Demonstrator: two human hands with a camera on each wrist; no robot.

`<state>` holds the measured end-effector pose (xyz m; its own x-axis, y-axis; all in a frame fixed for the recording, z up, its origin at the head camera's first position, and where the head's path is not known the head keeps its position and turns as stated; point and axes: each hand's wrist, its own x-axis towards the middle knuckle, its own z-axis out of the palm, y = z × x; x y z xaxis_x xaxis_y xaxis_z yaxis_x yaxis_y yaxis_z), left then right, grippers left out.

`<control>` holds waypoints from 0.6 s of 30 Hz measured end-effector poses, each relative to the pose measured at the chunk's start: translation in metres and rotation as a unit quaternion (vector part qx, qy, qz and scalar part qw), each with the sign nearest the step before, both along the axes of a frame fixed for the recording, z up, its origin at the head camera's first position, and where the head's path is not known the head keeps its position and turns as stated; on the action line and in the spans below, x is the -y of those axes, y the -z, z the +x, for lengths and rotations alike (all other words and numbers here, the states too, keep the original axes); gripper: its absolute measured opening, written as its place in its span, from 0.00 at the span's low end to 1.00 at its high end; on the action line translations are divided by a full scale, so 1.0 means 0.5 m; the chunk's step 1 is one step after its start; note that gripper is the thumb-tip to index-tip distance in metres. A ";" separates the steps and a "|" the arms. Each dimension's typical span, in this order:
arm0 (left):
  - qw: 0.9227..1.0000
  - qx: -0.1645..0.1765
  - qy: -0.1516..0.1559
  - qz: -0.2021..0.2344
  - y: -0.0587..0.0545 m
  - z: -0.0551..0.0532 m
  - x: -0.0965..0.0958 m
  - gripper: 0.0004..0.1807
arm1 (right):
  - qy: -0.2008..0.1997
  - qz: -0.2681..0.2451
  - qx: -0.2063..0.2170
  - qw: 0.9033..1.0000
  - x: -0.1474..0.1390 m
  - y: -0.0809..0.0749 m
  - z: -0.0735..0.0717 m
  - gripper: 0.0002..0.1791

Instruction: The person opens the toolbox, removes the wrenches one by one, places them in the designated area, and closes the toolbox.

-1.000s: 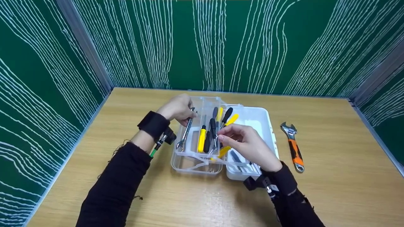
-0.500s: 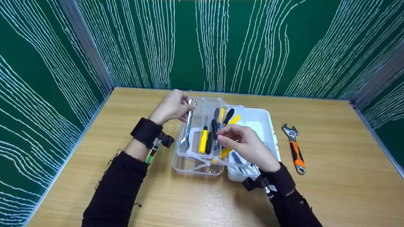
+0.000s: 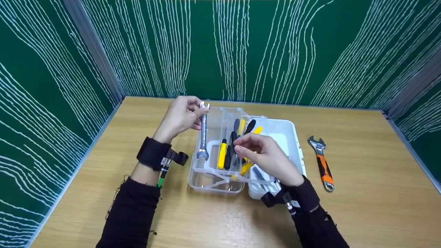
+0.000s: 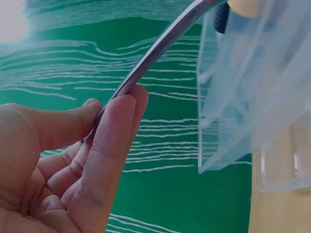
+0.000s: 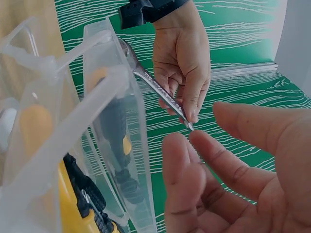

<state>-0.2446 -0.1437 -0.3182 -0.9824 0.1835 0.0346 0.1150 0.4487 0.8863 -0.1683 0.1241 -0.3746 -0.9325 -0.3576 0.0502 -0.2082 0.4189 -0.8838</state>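
Note:
My left hand (image 3: 180, 117) pinches a silver open-end wrench (image 3: 204, 132) between thumb and fingers near its upper end. The wrench tilts over the left part of a clear plastic tray (image 3: 217, 171), its lower end overlapping the tray in the head view. In the left wrist view the wrench shaft (image 4: 160, 48) runs up from the fingertips. My right hand (image 3: 270, 156) hovers at the tray's right side, fingers loosely bent, thumb apart, holding nothing. Beside it in the tray lie a yellow screwdriver (image 3: 222, 156) and black-handled screwdrivers (image 3: 227, 158).
The tray is the raised part of an unfolded toolbox whose white base (image 3: 296, 137) holds more tools, partly under the right hand. An orange-and-black adjustable wrench (image 3: 323, 165) lies on the wooden table (image 3: 372, 172) to the right. Green walls enclose the table.
My left hand has lifted the wrench from the tray, moving up and to the left, and the wrench now stands steeper. The right hand has barely moved.

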 end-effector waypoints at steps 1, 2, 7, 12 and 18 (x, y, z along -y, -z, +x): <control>1.000 -0.004 -0.001 0.008 0.000 0.002 0.001 0.07 | 0.000 -0.003 0.001 1.000 0.002 -0.001 0.000 0.16; 1.000 -0.009 -0.001 0.018 0.001 0.004 0.001 0.07 | 0.000 -0.005 0.001 1.000 0.004 -0.001 -0.001 0.16; 0.997 -0.045 0.003 0.054 0.003 0.015 -0.001 0.07 | -0.006 -0.021 0.000 1.000 0.012 -0.005 -0.003 0.16; 0.994 -0.064 0.006 0.083 0.003 0.031 -0.006 0.07 | -0.013 -0.030 0.002 0.999 0.021 -0.009 -0.004 0.15; 0.990 -0.075 0.005 0.122 0.009 0.049 -0.011 0.05 | -0.021 -0.038 0.011 0.999 0.029 -0.011 -0.003 0.15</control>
